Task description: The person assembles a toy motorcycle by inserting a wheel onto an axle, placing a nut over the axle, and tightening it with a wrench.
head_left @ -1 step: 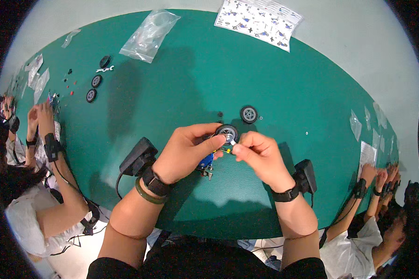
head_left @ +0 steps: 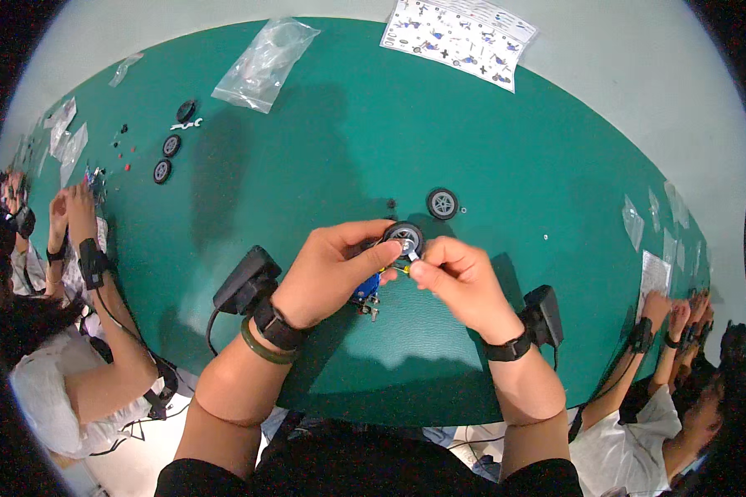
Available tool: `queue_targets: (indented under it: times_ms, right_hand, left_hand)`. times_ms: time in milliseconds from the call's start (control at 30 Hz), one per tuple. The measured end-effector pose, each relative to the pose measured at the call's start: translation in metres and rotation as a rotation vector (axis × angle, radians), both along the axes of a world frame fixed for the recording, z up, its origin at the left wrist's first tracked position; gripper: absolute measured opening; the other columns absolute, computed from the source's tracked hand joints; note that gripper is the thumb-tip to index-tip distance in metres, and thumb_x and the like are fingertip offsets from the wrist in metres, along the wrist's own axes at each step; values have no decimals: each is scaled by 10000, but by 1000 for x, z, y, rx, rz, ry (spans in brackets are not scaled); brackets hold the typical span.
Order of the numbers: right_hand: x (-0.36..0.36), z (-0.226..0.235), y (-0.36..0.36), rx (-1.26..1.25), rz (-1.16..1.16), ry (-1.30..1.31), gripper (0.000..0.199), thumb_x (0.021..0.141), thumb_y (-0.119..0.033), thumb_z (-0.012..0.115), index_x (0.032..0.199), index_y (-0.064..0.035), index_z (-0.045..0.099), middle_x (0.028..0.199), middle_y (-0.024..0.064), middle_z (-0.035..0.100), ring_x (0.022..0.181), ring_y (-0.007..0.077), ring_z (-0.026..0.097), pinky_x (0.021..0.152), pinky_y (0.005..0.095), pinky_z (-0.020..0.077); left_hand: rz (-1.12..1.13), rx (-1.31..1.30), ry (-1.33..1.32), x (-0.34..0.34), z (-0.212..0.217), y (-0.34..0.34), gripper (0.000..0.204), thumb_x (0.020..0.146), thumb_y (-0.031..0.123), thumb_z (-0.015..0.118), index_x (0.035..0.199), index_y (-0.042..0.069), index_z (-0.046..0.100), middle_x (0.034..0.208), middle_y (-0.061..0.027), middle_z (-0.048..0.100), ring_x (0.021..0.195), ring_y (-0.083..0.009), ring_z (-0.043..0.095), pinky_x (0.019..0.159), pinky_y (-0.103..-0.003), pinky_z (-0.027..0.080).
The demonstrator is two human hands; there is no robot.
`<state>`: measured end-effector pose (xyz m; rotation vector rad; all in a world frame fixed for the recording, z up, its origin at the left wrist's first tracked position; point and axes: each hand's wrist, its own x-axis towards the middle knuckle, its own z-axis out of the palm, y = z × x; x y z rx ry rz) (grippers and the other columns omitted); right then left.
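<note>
My left hand [head_left: 327,269] is closed round a small blue toy vehicle [head_left: 368,287] with metal screws at its lower end. A black-tyred wheel [head_left: 404,234] with a grey hub sits at the top of it, and my left thumb presses on that hub. In my right hand [head_left: 460,277], thumb and forefinger pinch a small silver spanner [head_left: 414,256] whose head lies against the wheel's hub. A bit of yellow [head_left: 403,269] shows between the hands. My fingers hide much of the vehicle.
Beyond my hands lie a loose wheel [head_left: 443,203], a nut [head_left: 463,210] and a small black part [head_left: 391,204]. Farther off are a clear plastic bag [head_left: 267,65] and an instruction sheet [head_left: 460,41]. Several wheels, including one [head_left: 171,145], and a white spanner [head_left: 186,124] lie left. Co-workers sit on both sides.
My right hand has shifted very slightly left and down with the spanner. My left hand and the vehicle stay in place.
</note>
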<state>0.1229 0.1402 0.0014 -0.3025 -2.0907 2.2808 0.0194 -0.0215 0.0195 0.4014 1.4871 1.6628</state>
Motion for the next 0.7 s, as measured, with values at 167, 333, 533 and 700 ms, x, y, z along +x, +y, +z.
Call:
queue_targets:
  times_ms: [167, 333, 533, 700]
  right_hand:
    - [1, 1, -4, 83, 28, -41, 238, 855, -153, 609, 687, -65, 465, 600, -66, 415, 581, 16, 360, 486, 204, 301]
    - [-5, -4, 0, 107, -26, 11, 202, 853, -163, 612, 717, -61, 503, 616, -55, 462, 587, 23, 393, 497, 200, 322]
    - [-6, 4, 3, -181, -112, -58, 142, 850, -163, 617, 765, -62, 565, 651, -50, 512, 590, 16, 423, 514, 197, 341]
    - [-5, 4, 8, -38, -108, -31, 133, 848, -155, 620, 771, -60, 570, 661, -63, 516, 594, 9, 419, 516, 184, 327]
  left_hand:
    - [32, -9, 70, 1, -1, 2, 265, 859, 122, 594, 1078, -26, 589, 863, -27, 623, 711, -69, 559, 644, -199, 458]
    - [40, 60, 32, -6, -1, 6, 269, 862, 127, 596, 1085, -22, 586, 856, -19, 621, 719, -62, 562, 635, -191, 462]
    - [103, 27, -54, -10, 0, 4, 261, 865, 127, 589, 1087, -11, 587, 874, -27, 629, 724, -69, 578, 632, -199, 478]
    - [21, -3, -8, -11, 1, 2, 264, 863, 134, 595, 1081, -15, 590, 870, -25, 628, 721, -60, 575, 634, -194, 474]
